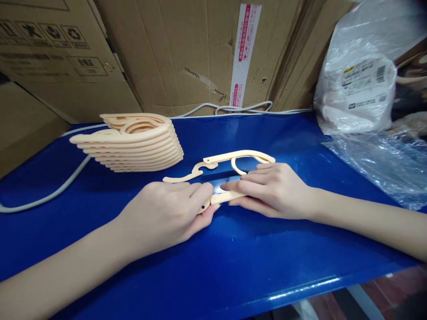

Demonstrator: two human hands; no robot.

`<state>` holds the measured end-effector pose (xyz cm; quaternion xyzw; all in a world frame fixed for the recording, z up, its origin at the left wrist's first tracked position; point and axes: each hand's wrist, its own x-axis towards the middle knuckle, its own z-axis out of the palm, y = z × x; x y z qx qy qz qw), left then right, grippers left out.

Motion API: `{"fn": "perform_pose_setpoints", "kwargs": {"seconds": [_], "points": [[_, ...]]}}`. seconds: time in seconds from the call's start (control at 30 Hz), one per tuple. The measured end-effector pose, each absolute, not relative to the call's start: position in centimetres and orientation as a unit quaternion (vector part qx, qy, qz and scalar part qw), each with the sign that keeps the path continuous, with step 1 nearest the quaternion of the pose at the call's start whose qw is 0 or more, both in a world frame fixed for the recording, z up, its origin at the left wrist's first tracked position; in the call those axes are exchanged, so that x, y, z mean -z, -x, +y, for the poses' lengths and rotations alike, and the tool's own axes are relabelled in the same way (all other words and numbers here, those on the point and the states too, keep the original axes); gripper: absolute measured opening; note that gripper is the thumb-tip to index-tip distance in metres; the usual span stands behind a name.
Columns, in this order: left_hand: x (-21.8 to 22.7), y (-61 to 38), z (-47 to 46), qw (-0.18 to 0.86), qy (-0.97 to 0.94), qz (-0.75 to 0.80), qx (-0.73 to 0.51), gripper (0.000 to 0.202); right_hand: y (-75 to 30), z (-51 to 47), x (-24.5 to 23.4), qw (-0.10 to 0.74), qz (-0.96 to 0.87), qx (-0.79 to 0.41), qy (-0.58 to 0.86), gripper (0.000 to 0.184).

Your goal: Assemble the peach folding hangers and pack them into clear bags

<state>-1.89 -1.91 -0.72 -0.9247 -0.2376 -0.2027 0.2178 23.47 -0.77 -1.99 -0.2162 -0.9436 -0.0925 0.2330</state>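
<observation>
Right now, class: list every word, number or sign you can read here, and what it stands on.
Nothing can be quoted; all print is blurred.
Brown cardboard box: framed handling symbols; characters unreadable.
Pink-and-white tape strip: print too small.
White label on clear plastic bag: barcode; text blurred.
No marking seen on the peach plastic hanger.

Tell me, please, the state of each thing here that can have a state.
left hand: pinching the near arm of the hanger.
right hand: gripping the same arm from the other side.
hanger: flat on the blue table, its two arms apart.
stack of hangers: folded, piled, untouched.
plastic bag: filled, label facing outward.
white cable: lying loose on the table.
</observation>
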Motion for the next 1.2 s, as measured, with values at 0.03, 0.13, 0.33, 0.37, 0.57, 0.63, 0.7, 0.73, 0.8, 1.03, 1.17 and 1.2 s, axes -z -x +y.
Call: {"fn": "perform_pose_setpoints", "kwargs": {"seconds": [0.03,0.13,0.33,0.37,0.57,0.63,0.7,0.73,0.8,1.03,1.17,1.2], "points": [[0.7,2.0,-1.9,0.213,0.924,-0.243,0.205,0.047,-23.5,-0.7,1.9,0.245,-0.94,0.091,0.22,0.032],[0.8,2.3,-1.9,0.203,0.92,-0.263,0.208,0.041,-23.7,-0.6,1.7,0.294,-0.92,0.103,0.238,0.03],[0.6,2.6,-1.6,0.212,0.907,-0.293,0.217,0.034,-24.2,0.0,1.4,0.391,-0.838,0.064,0.375,0.018],[0.5,2.6,-1.5,0.222,0.904,-0.292,0.22,0.035,-24.3,0.3,1.5,0.396,-0.831,0.028,0.39,0.02],[0.4,2.3,-1.4,0.243,0.904,-0.276,0.217,0.032,-24.2,1.3,2.0,0.372,-0.822,-0.152,0.403,0.029],[0.5,2.3,-1.4,0.227,0.916,-0.254,0.211,0.031,-24.2,1.3,2.0,0.37,-0.83,-0.146,0.391,0.027],[0.7,2.3,-1.5,0.199,0.932,-0.224,0.205,0.029,-24.1,1.2,1.9,0.365,-0.842,-0.132,0.375,0.026],[0.8,2.4,-1.5,0.184,0.938,-0.208,0.208,0.027,-24.1,1.2,1.9,0.359,-0.848,-0.127,0.368,0.026],[1.2,2.5,-1.6,0.16,0.943,-0.189,0.222,0.022,-24.1,1.1,1.9,0.343,-0.858,-0.125,0.362,0.028],[0.8,2.3,-1.9,0.064,0.972,-0.136,0.183,0.014,-24.1,1.1,1.9,0.311,-0.866,-0.117,0.374,0.031],[0.4,2.2,-1.9,0.04,0.98,-0.134,0.139,0.015,-24.1,1.1,1.9,0.299,-0.868,-0.106,0.382,0.033],[0.5,2.1,-1.9,0.045,0.98,-0.135,0.139,0.018,-24.1,1.1,1.9,0.298,-0.868,-0.106,0.383,0.033]]}}
